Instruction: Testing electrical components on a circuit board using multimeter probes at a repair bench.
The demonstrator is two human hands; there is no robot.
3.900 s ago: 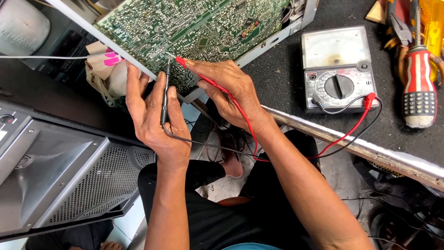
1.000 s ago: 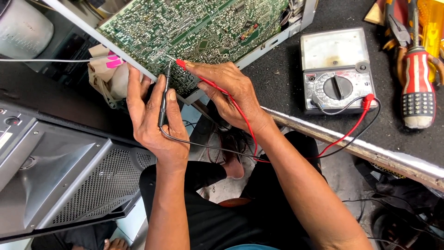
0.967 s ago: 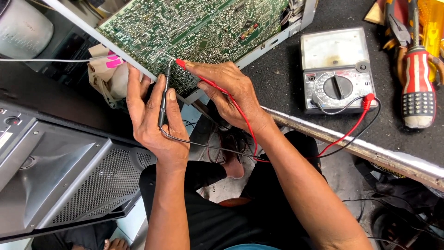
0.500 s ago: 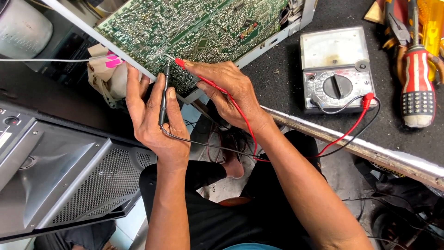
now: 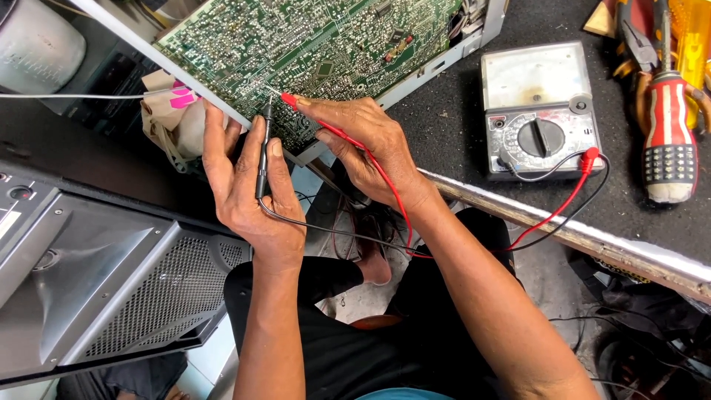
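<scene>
The left hand [image 5: 248, 189] has its grip closed on a black probe [image 5: 263, 152], fingers wrapped along the shaft, tip pointing up onto the solder side of the green board [image 5: 311, 52]. The right hand [image 5: 366, 144] pinches a red probe [image 5: 296, 104] between thumb and fingers, its tip touching the board just beside the black one. Both tips sit near the board's lower edge, close together but apart

The step in hand looks like a point-to-point measurement across two solder joints. The next move would call for steady tips and a glance at the meter [image 5: 539, 111], which lies on the dark tabletop [image 5: 444, 133] to the right, its red lead [image 5: 555, 215] and black lead [image 5: 333, 230] looping back under the wrists. A striped screwdriver [image 5: 669, 133] lies further right, a grey metal case [image 5: 111, 281] at lower left
</scene>
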